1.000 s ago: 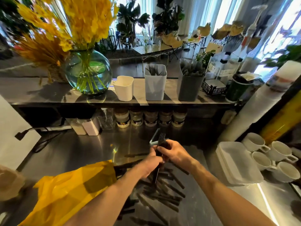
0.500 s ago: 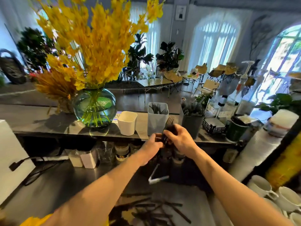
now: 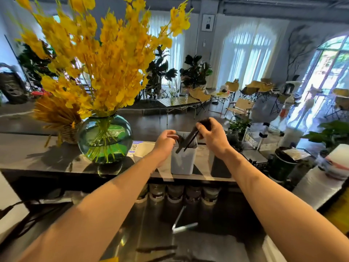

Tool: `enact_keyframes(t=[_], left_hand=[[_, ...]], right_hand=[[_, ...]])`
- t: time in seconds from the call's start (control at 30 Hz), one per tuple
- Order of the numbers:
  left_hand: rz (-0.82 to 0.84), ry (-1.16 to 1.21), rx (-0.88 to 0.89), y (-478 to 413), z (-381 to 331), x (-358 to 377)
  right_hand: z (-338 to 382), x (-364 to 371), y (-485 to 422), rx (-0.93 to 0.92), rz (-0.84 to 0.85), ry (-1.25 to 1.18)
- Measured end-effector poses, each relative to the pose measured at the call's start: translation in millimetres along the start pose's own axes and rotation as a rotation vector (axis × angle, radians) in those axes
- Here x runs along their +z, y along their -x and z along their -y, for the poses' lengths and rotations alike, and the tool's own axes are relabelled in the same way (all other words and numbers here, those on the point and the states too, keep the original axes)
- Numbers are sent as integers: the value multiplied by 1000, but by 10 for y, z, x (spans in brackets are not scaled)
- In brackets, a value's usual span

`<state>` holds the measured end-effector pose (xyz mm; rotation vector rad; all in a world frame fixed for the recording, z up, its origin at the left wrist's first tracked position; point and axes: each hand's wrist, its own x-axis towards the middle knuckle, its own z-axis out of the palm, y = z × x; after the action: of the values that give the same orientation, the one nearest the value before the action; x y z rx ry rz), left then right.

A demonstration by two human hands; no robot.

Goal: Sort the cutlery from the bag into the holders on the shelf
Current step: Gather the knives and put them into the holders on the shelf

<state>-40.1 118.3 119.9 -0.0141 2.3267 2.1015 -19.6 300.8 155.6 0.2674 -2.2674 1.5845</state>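
Two bare hands are raised to the shelf (image 3: 37,154), meeting over the light grey holder (image 3: 182,161) that stands in the middle of a row of three. The right hand (image 3: 214,138) grasps a small bundle of black cutlery (image 3: 189,139) by its upper end, fingers and thumb curled round it. The pieces slant down and to the left, their lower ends down in the holder. The left hand (image 3: 165,143) sits at the holder's left rim with its fingers curled in toward the black forks (image 3: 181,137) standing there, tines up. Whether it grips one or only touches them cannot be told. Just left of the grey holder, partly hidden behind the left wrist, is a white holder (image 3: 142,151). Just right of it, behind the right forearm, is a dark grey holder (image 3: 220,167). Further left on the shelf stands a round green glass vase (image 3: 104,138) of yellow flowers (image 3: 105,59). A row of jars (image 3: 175,191) sits under the shelf. On the steel counter (image 3: 132,239) below lie loose black cutlery pieces (image 3: 156,249) and a white bent tool (image 3: 181,225) — and at the bottom edge, a sliver of the yellow bag (image 3: 111,260).
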Motion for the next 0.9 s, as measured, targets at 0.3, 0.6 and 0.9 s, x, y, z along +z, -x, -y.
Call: enact_keyframes(t=[0.3,0.6,0.9], left_hand=[[-2,288,-78,-389,-65,9],[87,276,-103,-504,82,138],[143,204,-80,-418,68,147]], right_hand=[[-4,185,-460,9,-51,5],[-353,285,-493,75,-29,151],[-450,401,-347,167,253,339]])
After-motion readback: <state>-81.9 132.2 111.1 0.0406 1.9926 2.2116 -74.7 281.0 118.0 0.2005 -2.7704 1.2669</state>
